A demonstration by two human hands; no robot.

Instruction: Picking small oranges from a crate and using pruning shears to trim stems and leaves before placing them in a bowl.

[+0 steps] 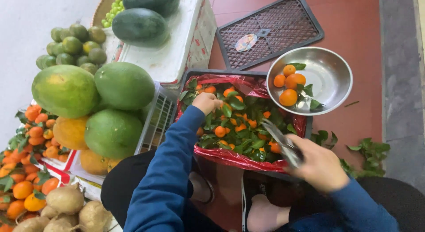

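Head view, looking straight down: the left hand (206, 102) is curled shut, knuckles up, buried in the leafy tangerines (237, 121) at the near-left corner of the crate (248, 73). Whatever the fingers have pinched is hidden under leaves, can't tell which fruit. The right hand (319, 164) is clenched round a pair of scissors (280, 141), blades blurred, angled up-left over the crate's right edge, tips just above the leaves. The crate is lined with a red bag (234, 159) and sits right in front of the knees.

Just beyond the crate's far-right corner, a steel bowl (330, 74) holds four trimmed tangerines and a few leaves. Loose leaves (369, 154) lie on the red floor to the right. A black grate (270, 30) lies behind. Left: pomelos (110, 103), watermelons (141, 26).
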